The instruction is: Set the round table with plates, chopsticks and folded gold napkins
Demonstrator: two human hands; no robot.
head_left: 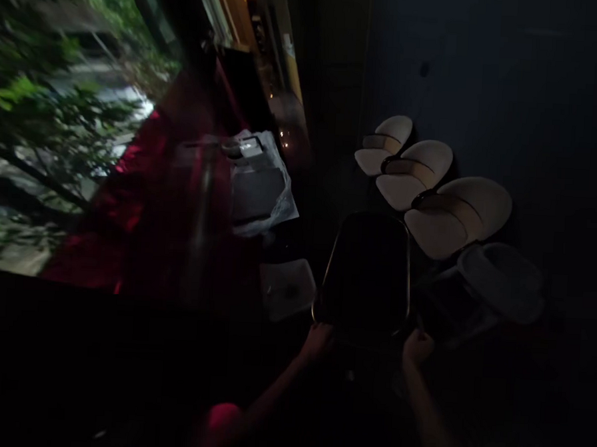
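A dark chair point(366, 274) with a thin metal rim around its back stands just ahead of my hands, its seat hidden in shadow. My left hand point(317, 341) is closed around the lower left of that rim. My right hand point(417, 346) grips the chair's lower right side, though the fingers are dim. Beside it stands a row of cream padded chairs point(431, 184) with dark curved armrests, the closest about a hand's reach beyond my right hand.
A plastic-wrapped grey package point(255, 191) and a white square panel point(288, 289) lie left of the dark chair. A large window point(58, 117) shows green trees, with red-lit fabric point(129, 208) below it. A dark wall point(486, 73) rises behind the cream chairs.
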